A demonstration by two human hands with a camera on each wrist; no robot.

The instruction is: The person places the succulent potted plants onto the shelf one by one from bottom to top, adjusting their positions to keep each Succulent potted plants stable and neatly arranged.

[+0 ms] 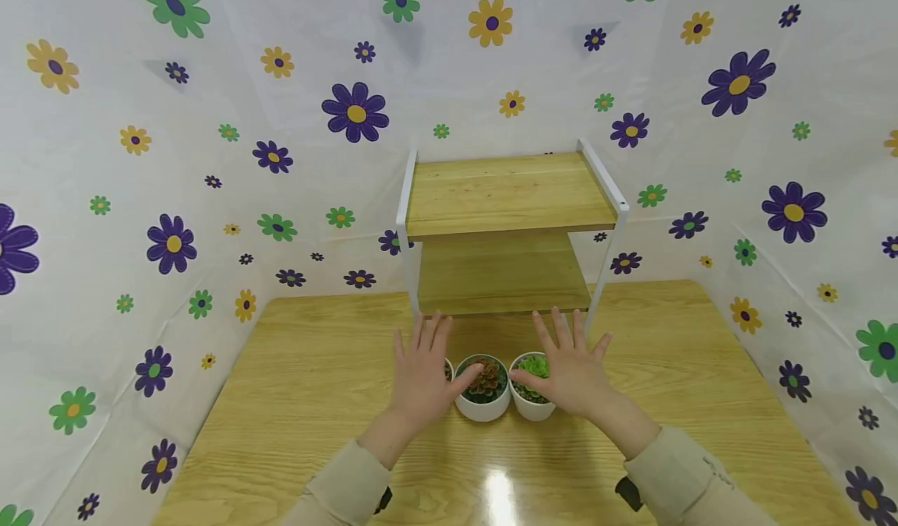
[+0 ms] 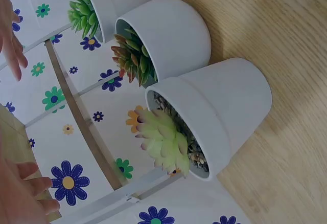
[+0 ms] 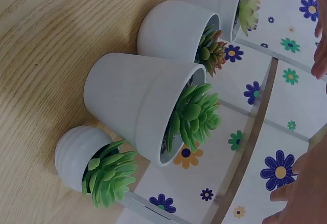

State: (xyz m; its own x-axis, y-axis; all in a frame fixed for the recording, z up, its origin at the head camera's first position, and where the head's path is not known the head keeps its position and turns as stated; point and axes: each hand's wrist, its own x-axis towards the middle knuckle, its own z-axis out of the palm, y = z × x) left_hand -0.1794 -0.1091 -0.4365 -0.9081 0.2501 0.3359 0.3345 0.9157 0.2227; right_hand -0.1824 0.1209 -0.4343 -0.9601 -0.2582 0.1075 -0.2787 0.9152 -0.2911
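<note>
Several white pots with succulents stand in a row on the wooden table. In the head view, my left hand [image 1: 419,374] has its fingers spread above the left pot, which it mostly hides; the left wrist view shows that pot's pale green succulent [image 2: 162,139]. The middle pot [image 1: 482,411] holds a reddish-brown succulent [image 1: 486,378]. Over the right-hand pot [image 1: 533,411] with its bright green succulent [image 1: 535,368], my right hand [image 1: 574,374] is spread too. A small round pot [image 3: 76,155] sits beside it in the right wrist view, hidden in the head view. Neither hand grips anything.
Just behind the pots stands a two-tier wooden shelf [image 1: 508,195] with a white frame. The wooden table [image 1: 316,386] extends to both sides. A white curtain with printed flowers [image 1: 449,66] hangs around the back and sides.
</note>
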